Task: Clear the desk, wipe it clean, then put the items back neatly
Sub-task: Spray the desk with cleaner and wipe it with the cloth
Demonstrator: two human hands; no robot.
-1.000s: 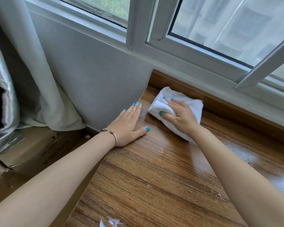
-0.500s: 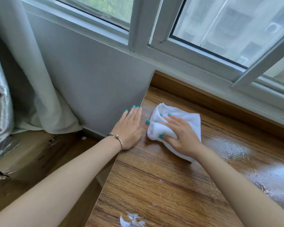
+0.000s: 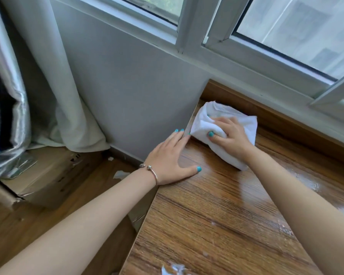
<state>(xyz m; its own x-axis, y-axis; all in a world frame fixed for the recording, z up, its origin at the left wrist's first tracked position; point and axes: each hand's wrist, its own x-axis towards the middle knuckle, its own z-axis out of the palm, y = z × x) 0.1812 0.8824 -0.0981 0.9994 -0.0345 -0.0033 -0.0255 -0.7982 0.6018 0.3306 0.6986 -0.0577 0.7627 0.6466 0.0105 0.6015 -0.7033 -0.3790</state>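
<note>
Wooden desk (image 3: 216,215) under the window (image 3: 286,36); white cloth (image 3: 222,126) at its far left corner, right hand (image 3: 229,135) curled round it. Left hand (image 3: 171,157) flat on desk edge, fingers straight, holding nothing

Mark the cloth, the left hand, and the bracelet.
cloth (image 3: 207,114), head view, bunched upper-left folds.
left hand (image 3: 168,158), head view, back of the hand.
bracelet (image 3: 151,170), head view, band at the wrist.

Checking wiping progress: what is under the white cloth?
The crumpled white cloth lies on the brown wooden desk, gripped by the right hand. The wood directly beneath is covered, so its state cannot be seen.
</note>
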